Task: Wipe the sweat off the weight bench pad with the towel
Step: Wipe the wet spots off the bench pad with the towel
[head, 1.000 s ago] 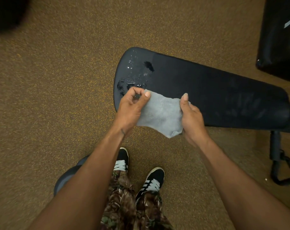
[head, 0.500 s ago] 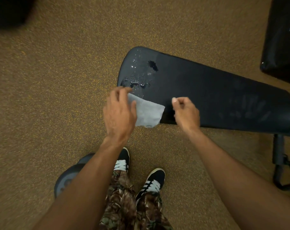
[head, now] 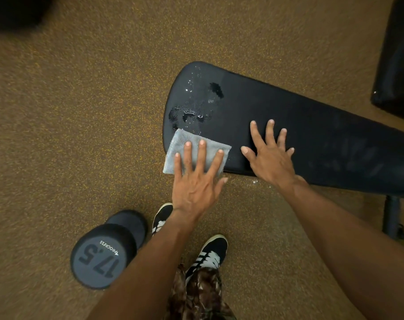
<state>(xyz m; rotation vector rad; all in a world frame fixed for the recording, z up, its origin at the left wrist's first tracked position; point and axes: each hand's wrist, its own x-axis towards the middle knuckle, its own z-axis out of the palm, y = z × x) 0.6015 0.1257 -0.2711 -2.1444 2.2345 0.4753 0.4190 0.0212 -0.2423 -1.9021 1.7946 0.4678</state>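
The black weight bench pad (head: 311, 116) runs from centre to the right edge. Wet sweat drops and smears (head: 191, 112) glisten on its rounded left end. A folded grey towel (head: 187, 140) lies on the pad's near left corner, just below the wet patch. My left hand (head: 196, 181) presses flat on the towel with fingers spread, holding it against the pad. My right hand (head: 271, 158) rests flat on the bare pad to the right of the towel, fingers apart and holding nothing.
A black 17.5 dumbbell (head: 99, 257) lies on the brown speckled floor at lower left, beside my shoes (head: 208, 255). The bench's black leg (head: 391, 215) stands at right. Another black pad (head: 397, 65) sits at the upper right.
Both hands held the towel up a second ago. My right hand let go and spread onto the pad; my left hand laid the towel down and flattened on it.
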